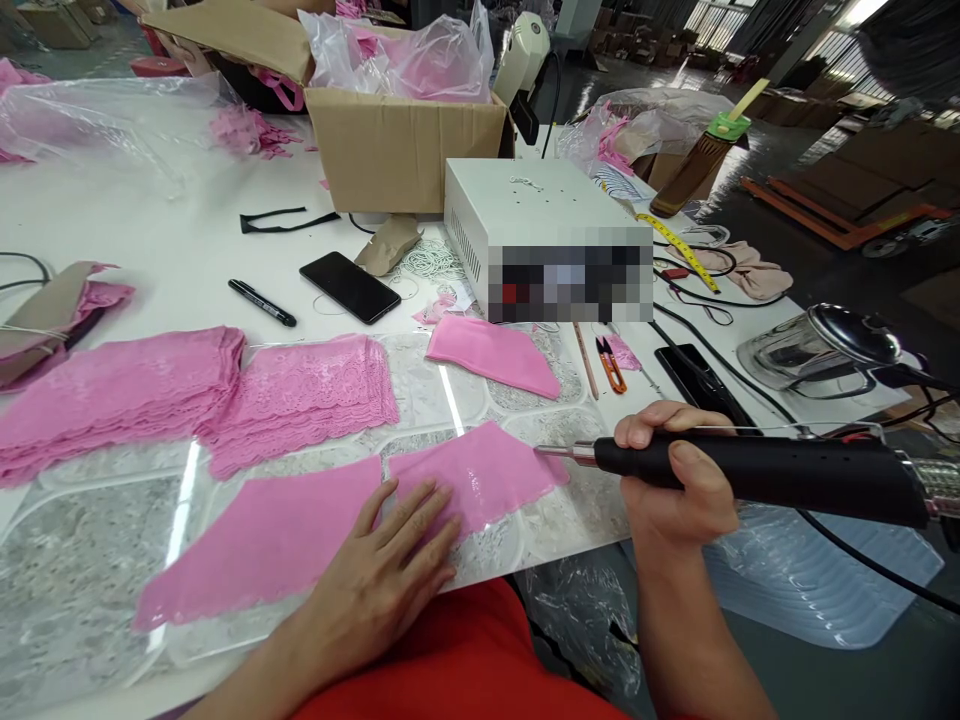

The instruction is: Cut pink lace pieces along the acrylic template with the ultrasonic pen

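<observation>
My left hand (pixel 397 570) lies flat, fingers spread, with its fingertips on a pink fabric piece (pixel 480 475) that has a scalloped lower edge. Left of it, a second pink piece (pixel 277 530) meets the first along a short side, partly under my hand. In my right hand (pixel 682 480) is a black corded hand tool (pixel 795 475), held level. Its slim metal tip points left and is at the upper right edge of the first piece; whether it touches cannot be told. Another pink piece (pixel 495 355) lies just behind.
Stacked pink lace pieces (pixel 307 390) lie at left. A white metal box (pixel 551 200) and a cardboard carton (pixel 409 145) stand behind. Around them are a phone (pixel 350 286), a marker (pixel 262 302), thread snips (pixel 610 365) and a lidded glass jug (pixel 802 350). Cables run along the right.
</observation>
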`<state>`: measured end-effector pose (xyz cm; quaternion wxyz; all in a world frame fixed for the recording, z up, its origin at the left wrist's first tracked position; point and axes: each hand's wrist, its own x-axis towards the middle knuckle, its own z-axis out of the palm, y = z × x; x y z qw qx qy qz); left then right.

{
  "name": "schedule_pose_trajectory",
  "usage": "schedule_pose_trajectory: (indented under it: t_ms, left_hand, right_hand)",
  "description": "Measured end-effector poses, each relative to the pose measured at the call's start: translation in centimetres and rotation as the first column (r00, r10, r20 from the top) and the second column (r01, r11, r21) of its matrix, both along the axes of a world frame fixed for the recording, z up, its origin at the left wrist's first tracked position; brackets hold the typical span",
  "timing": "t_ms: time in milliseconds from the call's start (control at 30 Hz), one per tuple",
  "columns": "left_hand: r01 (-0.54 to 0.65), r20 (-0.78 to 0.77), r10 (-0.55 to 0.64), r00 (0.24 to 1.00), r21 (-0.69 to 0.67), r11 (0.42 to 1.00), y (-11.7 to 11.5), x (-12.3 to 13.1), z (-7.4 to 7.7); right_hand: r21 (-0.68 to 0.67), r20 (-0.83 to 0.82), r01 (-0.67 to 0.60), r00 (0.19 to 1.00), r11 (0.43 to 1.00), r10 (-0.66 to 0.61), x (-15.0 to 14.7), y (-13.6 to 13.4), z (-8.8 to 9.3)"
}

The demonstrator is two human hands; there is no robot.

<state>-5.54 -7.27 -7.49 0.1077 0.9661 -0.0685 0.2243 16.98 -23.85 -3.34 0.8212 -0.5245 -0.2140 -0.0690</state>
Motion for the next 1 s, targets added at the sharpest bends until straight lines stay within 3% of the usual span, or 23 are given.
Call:
schedule_pose_trajectory:
  t_ms: [400, 1000]
  left_hand:
    - [-0.010, 0.001, 0.010, 1.000, 0.002, 1.000, -0.2, -0.1, 0.0]
    - [-0.040, 0.022, 0.041, 0.999, -0.073, 0.997, -0.5, -0.2, -0.3]
  right_hand:
    - [-0.021, 0.017, -0.029, 0.999, 0.999, 0.030, 0.0, 0.1, 0.2]
    - [-0.007, 0.053, -0.119, 0.991, 0.993, 0.119, -0.2, 2.6, -0.2]
